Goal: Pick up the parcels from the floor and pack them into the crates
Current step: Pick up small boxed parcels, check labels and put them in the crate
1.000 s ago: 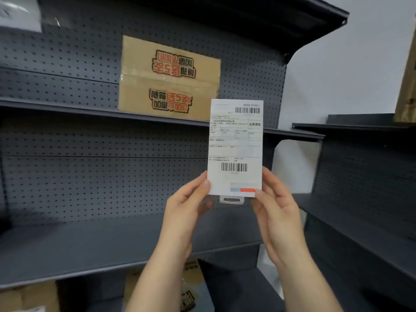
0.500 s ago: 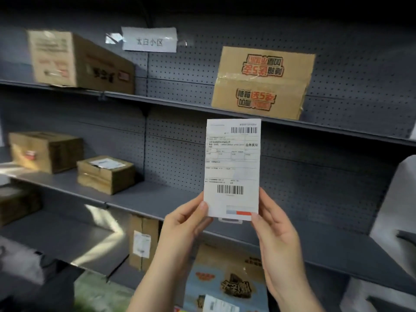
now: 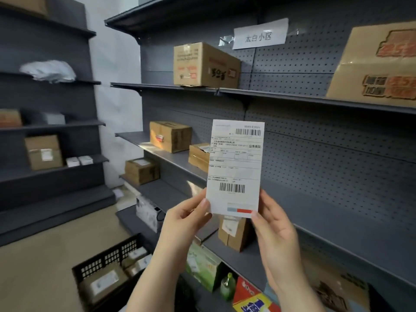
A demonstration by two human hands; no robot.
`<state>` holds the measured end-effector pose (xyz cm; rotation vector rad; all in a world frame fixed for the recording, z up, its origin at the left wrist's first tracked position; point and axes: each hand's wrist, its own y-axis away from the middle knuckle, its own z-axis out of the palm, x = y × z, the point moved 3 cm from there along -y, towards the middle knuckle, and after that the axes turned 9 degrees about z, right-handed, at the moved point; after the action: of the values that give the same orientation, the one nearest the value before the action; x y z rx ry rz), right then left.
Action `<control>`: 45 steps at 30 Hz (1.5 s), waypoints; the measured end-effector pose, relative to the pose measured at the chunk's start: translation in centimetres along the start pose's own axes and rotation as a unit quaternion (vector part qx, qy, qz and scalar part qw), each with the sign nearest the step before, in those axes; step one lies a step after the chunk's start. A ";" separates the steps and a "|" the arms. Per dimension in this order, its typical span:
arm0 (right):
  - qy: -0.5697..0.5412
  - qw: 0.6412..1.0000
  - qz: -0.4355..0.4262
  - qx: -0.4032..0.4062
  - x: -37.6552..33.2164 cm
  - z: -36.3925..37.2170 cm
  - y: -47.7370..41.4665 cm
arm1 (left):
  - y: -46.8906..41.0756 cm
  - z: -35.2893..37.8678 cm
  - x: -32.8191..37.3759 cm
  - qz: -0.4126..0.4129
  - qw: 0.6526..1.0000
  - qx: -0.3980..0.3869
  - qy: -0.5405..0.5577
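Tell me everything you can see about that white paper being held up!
The white paper slip is a tall, thin printed shipping label, held upright in front of the dark shelves. It has a barcode near the top right, another lower down, ruled lines of small print, and a blue and red strip at the bottom. The left hand pinches its lower left corner and the right hand pinches its lower right corner.

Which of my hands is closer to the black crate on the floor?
Left. The left hand pinches the label at its lower left corner, above and right of the crate; the right hand holds the opposite corner, farther right.
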<state>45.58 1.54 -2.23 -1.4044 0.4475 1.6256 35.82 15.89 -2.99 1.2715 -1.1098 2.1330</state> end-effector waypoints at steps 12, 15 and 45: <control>-0.015 0.995 0.039 -0.092 7.9 23.4 0.6 | 1.0 -23.9 8.9 0.039 0.996 0.040 -0.066; -0.015 0.994 0.051 -0.094 10.2 29.5 0.9 | 0.8 -30.6 10.2 0.039 0.993 0.054 -0.093; -0.031 0.984 0.096 -0.145 25.5 51.5 -19.2 | -19.5 -55.0 5.0 -0.006 0.979 0.128 -0.156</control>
<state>32.57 60.64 -5.56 -1.5568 0.3255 1.9469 17.31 71.40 -4.92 1.7749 -0.9587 2.1708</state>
